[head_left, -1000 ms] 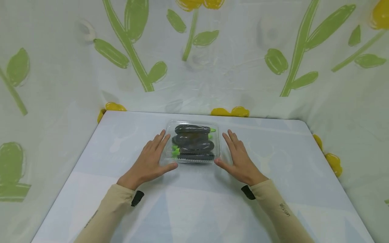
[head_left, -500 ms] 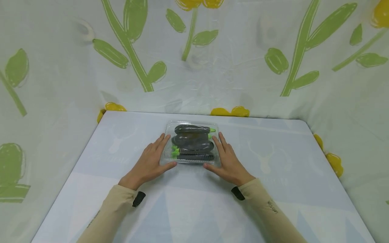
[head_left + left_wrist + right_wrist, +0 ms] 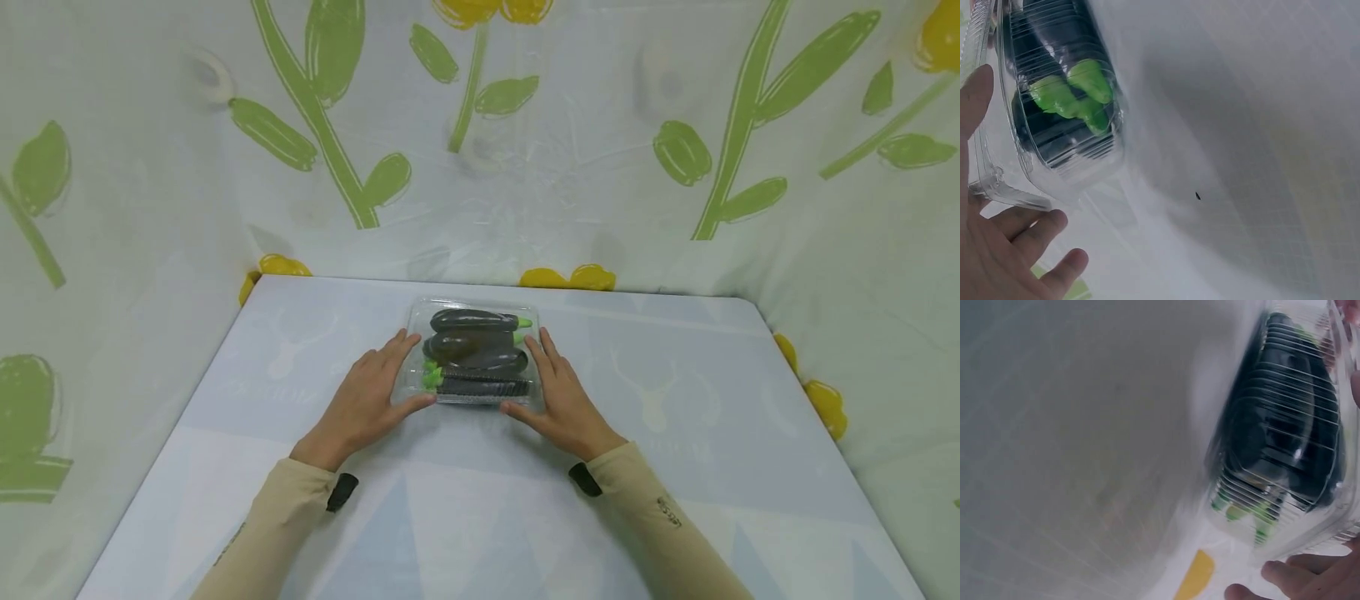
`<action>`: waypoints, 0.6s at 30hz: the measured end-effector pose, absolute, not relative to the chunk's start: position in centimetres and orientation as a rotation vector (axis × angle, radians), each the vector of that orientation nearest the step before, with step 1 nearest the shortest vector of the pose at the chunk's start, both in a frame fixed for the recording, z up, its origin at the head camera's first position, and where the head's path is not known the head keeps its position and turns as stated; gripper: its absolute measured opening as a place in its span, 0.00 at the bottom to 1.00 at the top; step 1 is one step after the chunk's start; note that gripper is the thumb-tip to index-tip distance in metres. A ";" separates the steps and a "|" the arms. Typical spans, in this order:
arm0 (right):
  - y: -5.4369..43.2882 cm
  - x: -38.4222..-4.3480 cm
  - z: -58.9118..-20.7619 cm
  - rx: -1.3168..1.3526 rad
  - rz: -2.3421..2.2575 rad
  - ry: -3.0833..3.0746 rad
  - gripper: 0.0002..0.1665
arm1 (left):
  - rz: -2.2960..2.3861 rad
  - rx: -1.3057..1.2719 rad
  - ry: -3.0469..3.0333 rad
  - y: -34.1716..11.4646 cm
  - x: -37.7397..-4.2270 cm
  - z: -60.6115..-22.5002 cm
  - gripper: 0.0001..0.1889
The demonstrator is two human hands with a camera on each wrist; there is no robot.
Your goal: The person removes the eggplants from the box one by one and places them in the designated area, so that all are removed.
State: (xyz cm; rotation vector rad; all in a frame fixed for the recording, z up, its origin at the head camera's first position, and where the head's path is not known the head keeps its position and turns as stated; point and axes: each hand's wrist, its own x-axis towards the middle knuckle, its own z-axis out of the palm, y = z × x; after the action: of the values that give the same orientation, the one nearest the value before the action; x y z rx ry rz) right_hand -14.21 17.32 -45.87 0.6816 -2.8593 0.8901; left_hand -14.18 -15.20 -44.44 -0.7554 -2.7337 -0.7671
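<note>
A clear plastic box (image 3: 474, 303) with a ribbed lid sits near the table's far side. Several dark eggplants (image 3: 480, 358) with green stem ends lie inside it. On its left edge, my left hand (image 3: 362, 408) touches with fairly straight fingers, the thumb (image 3: 975, 103) set apart near the lid rim. My right hand (image 3: 564, 407) touches the opposite edge in much the same way. The right wrist view shows that hand's fingers (image 3: 1294, 576) around the box's far corner, most of the hand being out of frame. The box's underside is hidden.
The pale table (image 3: 480, 500) has faint printed shapes. A patterned curtain (image 3: 570, 183) with green leaves and yellow flowers hangs behind and along both sides of the table.
My right hand has moved left, from beside the box to its right edge. The left hand has barely shifted at the left edge. The box stays in place.
</note>
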 end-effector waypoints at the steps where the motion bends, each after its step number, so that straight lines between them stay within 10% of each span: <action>1: 17.3 -14.2 -45.9 0.678 0.905 -2.857 0.64 | -0.758 -0.760 -2.720 -15.2 -14.2 -44.4 0.48; 18: 17.3 -13.8 -45.6 0.674 1.025 -2.727 0.43 | -0.886 -0.783 -2.629 -15.0 -14.4 -44.1 0.44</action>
State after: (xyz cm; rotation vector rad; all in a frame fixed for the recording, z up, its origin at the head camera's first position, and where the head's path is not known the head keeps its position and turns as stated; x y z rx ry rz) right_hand -13.76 17.34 -45.58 0.6742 -2.7273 1.0252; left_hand -14.36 -15.03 -44.13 -0.7834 -2.6287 -0.8864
